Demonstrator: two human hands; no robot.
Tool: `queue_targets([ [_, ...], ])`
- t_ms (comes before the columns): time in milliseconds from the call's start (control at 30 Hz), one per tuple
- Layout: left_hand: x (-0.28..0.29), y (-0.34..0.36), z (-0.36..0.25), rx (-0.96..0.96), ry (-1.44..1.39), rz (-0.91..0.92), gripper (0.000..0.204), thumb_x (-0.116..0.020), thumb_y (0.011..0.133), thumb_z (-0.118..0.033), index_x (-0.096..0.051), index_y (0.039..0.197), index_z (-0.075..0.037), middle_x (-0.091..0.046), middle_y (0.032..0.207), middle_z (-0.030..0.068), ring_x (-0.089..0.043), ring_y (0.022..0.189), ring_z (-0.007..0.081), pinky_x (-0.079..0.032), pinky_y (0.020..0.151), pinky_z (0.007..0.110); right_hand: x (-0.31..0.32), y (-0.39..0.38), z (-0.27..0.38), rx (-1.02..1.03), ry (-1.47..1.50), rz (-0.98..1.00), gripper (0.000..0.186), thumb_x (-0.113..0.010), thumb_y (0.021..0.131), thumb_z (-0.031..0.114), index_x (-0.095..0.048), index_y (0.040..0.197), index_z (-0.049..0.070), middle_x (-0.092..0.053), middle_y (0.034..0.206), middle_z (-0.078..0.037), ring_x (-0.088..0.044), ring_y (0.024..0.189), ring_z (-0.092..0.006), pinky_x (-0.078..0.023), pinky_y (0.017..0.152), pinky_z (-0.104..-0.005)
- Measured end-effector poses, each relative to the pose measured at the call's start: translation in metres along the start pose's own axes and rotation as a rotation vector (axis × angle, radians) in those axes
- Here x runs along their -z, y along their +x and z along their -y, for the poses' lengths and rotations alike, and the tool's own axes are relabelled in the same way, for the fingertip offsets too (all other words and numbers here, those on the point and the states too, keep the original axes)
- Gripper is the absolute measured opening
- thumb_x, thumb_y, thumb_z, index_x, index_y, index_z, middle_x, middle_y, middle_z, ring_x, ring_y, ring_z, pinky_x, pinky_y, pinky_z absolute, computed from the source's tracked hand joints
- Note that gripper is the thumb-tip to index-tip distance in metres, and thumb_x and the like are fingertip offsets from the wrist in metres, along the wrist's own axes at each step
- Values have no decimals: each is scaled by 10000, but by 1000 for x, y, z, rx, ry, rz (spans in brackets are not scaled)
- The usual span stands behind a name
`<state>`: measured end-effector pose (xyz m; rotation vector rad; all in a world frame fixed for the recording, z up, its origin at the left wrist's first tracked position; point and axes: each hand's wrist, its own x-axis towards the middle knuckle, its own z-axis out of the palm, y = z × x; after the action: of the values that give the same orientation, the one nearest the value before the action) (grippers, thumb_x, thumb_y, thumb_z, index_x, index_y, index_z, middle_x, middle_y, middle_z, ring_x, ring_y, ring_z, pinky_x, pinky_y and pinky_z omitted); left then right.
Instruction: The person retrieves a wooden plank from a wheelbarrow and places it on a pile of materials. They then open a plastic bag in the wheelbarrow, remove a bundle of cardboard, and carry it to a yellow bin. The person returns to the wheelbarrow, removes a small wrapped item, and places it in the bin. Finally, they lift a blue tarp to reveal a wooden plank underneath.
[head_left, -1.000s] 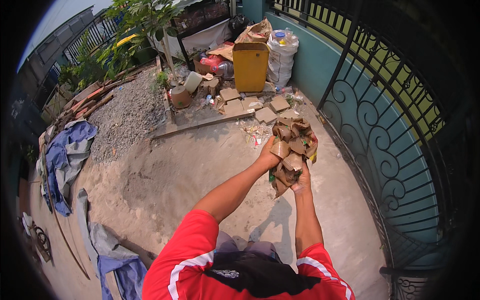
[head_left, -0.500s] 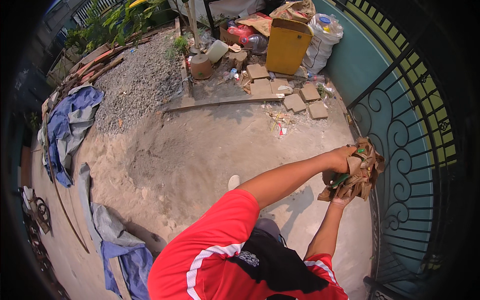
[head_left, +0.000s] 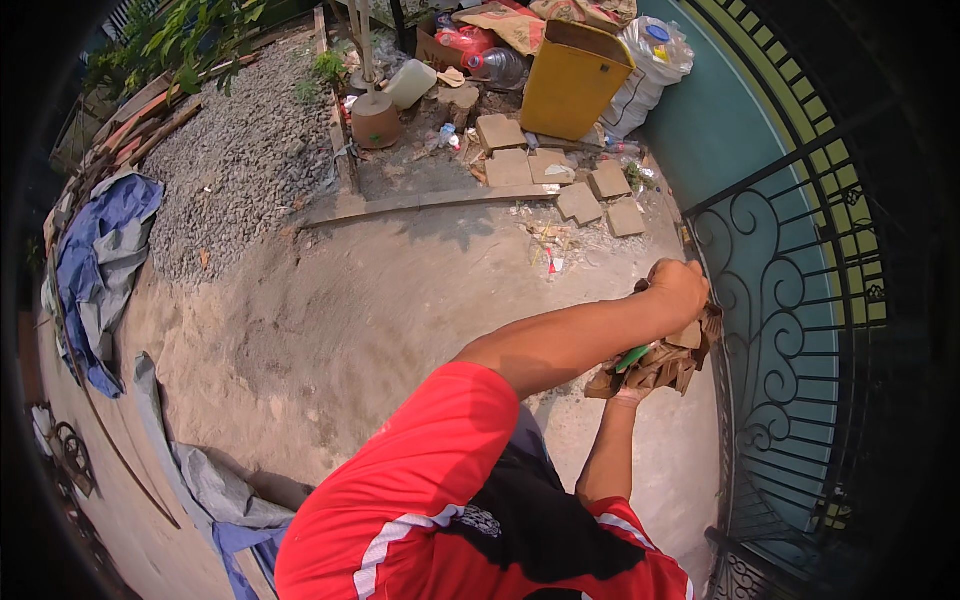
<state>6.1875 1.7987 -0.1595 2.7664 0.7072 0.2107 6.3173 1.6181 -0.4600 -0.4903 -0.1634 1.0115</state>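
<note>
I hold a crumpled bundle of brown paper scraps, with a bit of green among them, out to my right beside the black iron gate. My left hand is closed over the top of the bundle, its fingers curled and partly hidden. My right hand grips it from below, mostly hidden under the scraps.
A yellow bin stands by a white sack, plastic bottles and loose pavers. A plank borders gravel near a tree. Blue-and-grey tarps and a long pole lie at the left along the concrete floor.
The bundle has swung rightward from the middle toward the gate. My left arm now reaches across, and its hand has moved from the bundle's side to its top.
</note>
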Motion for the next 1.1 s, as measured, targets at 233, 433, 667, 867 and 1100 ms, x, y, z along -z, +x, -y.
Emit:
queue_targets([
  [233,34,29,54,75,378,298,415,-746,686,-258,-677,1065,-104,-587,1026,76,-607,901,267,-443,514,408,-50,37,-87,43,-44,-143,584,-428,957,468,-308,1442,165,-360,1446,-66,-418,1269,-273,-370,1066,-431],
  [433,45,50,59,92,418,273,414,-751,680,-246,-678,1067,-120,-616,1048,50,-615,932,231,-456,523,405,-33,78,-106,85,-240,-53,613,-454,933,503,-323,1428,166,-367,1430,-52,-399,1281,-262,-357,1078,-428],
  [667,63,91,58,126,281,347,316,-760,689,-256,-728,966,-107,-698,994,64,-672,914,205,-513,610,371,-74,87,-104,58,-84,-155,547,-468,940,472,-369,1388,174,-432,1361,-39,-468,1197,-241,-420,983,-421],
  [867,54,104,69,211,-52,309,366,-803,642,-294,-729,899,-45,-708,911,107,-683,874,256,-540,682,413,-52,92,-87,-108,9,-162,536,-438,918,547,-427,1332,206,-514,1256,-7,-531,1078,-233,-479,801,-438],
  [1100,19,129,76,106,-171,624,496,-817,621,-275,-666,1015,-14,-685,959,168,-660,941,296,-537,729,425,-30,105,-75,-176,62,-44,570,-412,884,641,-485,1279,237,-593,1156,22,-589,972,-227,-537,631,-446],
])
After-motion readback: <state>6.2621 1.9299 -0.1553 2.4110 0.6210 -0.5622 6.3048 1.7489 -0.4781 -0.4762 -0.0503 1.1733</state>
